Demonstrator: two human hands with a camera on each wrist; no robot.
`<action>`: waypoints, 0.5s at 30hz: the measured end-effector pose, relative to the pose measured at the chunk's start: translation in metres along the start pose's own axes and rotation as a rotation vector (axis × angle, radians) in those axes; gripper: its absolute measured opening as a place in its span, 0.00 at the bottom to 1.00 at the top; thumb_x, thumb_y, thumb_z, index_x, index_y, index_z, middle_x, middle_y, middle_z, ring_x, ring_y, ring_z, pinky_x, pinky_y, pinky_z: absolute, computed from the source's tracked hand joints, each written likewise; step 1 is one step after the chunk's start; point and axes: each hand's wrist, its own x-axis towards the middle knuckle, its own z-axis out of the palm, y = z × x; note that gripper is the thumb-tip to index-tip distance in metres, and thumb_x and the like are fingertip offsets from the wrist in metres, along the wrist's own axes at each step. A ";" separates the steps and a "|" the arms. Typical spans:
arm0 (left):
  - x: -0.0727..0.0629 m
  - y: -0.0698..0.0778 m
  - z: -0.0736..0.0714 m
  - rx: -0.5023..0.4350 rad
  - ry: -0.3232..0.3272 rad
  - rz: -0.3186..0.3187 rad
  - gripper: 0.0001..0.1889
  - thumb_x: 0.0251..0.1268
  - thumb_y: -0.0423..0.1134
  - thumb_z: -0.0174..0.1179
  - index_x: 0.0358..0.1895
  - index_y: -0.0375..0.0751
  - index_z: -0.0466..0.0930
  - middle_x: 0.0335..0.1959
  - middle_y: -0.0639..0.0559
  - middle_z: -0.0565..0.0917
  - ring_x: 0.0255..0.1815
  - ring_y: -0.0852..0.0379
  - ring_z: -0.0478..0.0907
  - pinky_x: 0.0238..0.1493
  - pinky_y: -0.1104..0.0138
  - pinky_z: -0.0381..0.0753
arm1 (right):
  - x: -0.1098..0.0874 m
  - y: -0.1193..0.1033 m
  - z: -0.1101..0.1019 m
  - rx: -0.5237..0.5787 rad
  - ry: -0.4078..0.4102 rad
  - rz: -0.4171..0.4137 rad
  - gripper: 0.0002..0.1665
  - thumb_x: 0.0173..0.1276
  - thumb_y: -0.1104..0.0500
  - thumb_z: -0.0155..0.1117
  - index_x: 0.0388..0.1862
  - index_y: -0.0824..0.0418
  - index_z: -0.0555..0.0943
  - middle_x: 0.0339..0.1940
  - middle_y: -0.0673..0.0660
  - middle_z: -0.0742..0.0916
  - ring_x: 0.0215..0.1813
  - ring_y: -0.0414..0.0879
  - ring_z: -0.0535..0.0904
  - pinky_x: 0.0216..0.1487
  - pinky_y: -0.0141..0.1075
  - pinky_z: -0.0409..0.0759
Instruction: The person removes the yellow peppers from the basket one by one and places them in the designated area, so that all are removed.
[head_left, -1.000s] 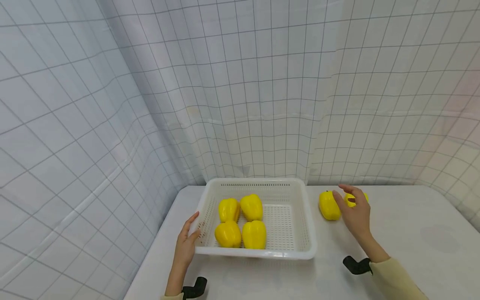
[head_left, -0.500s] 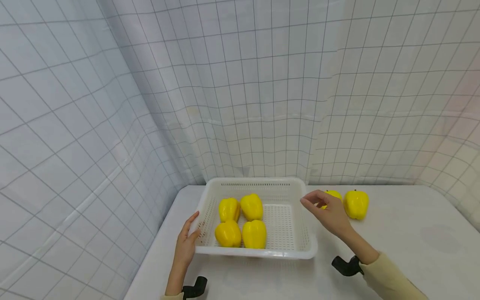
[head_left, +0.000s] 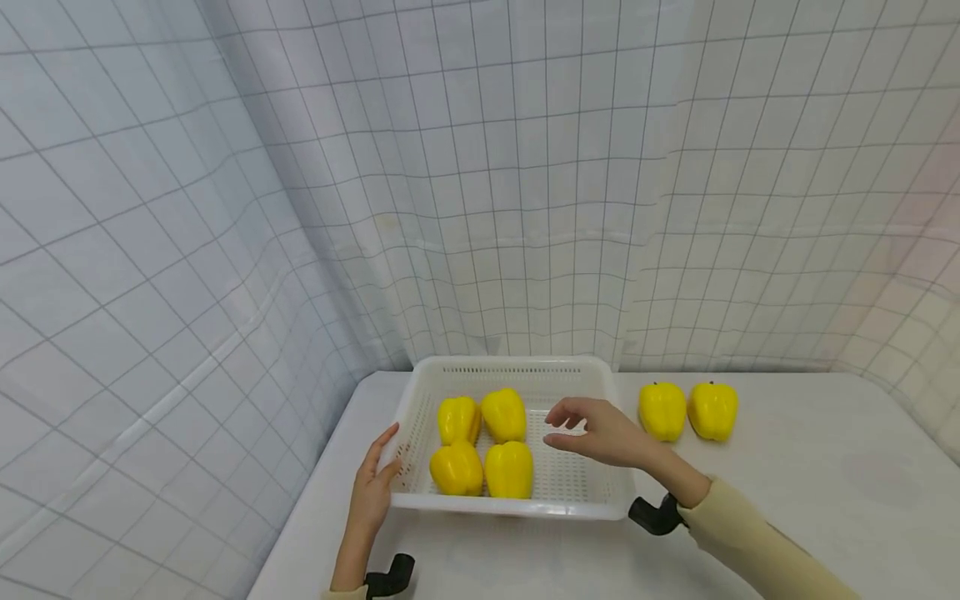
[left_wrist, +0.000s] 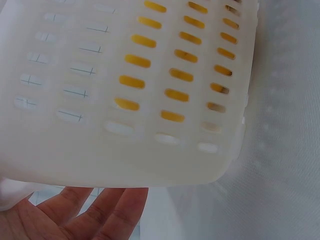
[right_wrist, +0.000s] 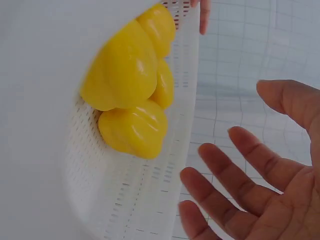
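A white plastic basket (head_left: 510, 507) with slotted walls stands on the table, and several yellow bell peppers (head_left: 504, 414) sit grouped in its left half. My left hand (head_left: 367, 496) holds the basket's left side, thumb at the rim; in the left wrist view some fingers (left_wrist: 125, 212) are partly hidden behind the plastic. Over the basket's right half is my right hand (head_left: 600, 433), thumb and fingers spread apart with nothing between them. The right wrist view shows this hand's loosely bent fingers (right_wrist: 225, 175) beside the basket wall, apart from the peppers.
Two more yellow bell peppers (head_left: 688, 412) stand side by side on the white table (head_left: 810, 467), right of the basket. A white grid-patterned curtain (head_left: 525, 208) hangs behind the table and along its left. Each wrist wears a black mount (head_left: 656, 515).
My right hand has moved left from the two peppers on the table to above the basket, uncovering both. My left hand and the basket have stayed put.
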 end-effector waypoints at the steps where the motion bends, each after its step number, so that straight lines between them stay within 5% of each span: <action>1: -0.001 0.000 0.000 -0.001 0.000 0.000 0.27 0.68 0.25 0.43 0.70 0.40 0.61 0.71 0.38 0.59 0.69 0.39 0.57 0.64 0.43 0.55 | 0.002 -0.001 0.001 -0.008 -0.024 -0.011 0.20 0.63 0.44 0.64 0.46 0.57 0.80 0.43 0.47 0.83 0.46 0.47 0.76 0.46 0.43 0.76; 6: -0.007 -0.001 0.001 0.001 0.013 -0.001 0.27 0.68 0.25 0.43 0.70 0.41 0.62 0.71 0.39 0.60 0.69 0.40 0.57 0.65 0.44 0.56 | 0.012 -0.005 0.007 -0.047 -0.127 -0.003 0.23 0.63 0.45 0.64 0.50 0.58 0.78 0.46 0.52 0.82 0.48 0.54 0.77 0.46 0.44 0.77; 15: -0.019 0.001 0.005 0.010 0.023 0.010 0.27 0.68 0.25 0.43 0.71 0.39 0.61 0.71 0.37 0.59 0.69 0.39 0.57 0.65 0.44 0.55 | 0.028 -0.013 0.022 -0.098 -0.363 0.151 0.36 0.61 0.42 0.65 0.61 0.63 0.73 0.54 0.64 0.80 0.55 0.56 0.76 0.51 0.47 0.75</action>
